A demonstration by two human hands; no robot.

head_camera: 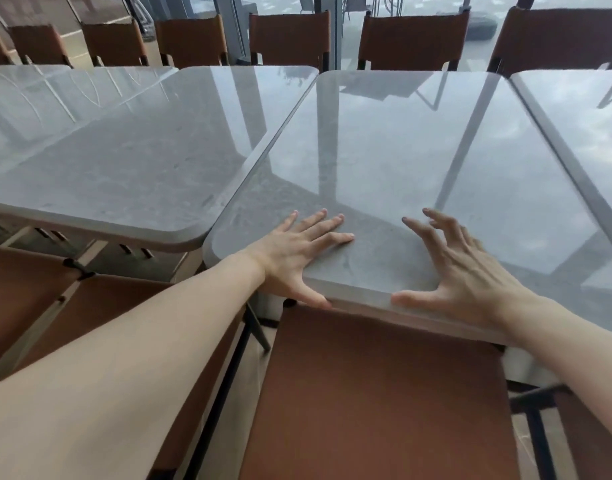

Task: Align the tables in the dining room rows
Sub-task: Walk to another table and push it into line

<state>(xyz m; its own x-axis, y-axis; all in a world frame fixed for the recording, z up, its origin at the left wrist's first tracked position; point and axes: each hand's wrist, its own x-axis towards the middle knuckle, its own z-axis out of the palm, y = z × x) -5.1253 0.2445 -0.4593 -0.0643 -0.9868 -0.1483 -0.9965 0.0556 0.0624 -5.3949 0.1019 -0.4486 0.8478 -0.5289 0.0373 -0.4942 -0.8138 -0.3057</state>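
Middle grey table (pixel 384 161) sits skewed in the row — its near-left corner juts past the left table (pixel 107 161), its right edge just beside another table (pixel 581 126). Left hand (pixel 297 254) lies flat, fingers spread, thumb on the near edge. Right hand (pixel 460 271) arches, fingertips down, thumb at the edge. Brown chair (pixel 377 393) below.

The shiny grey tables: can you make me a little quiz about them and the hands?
1. True or false: the left hand lies flat on the middle glossy grey stone-look table.
2. Which hand has spread, arched fingers: A left, B right?
3. Fill in: the chair tucked under the near edge has a ____ seat.

Key: 1 true; 2 B; 3 brown.
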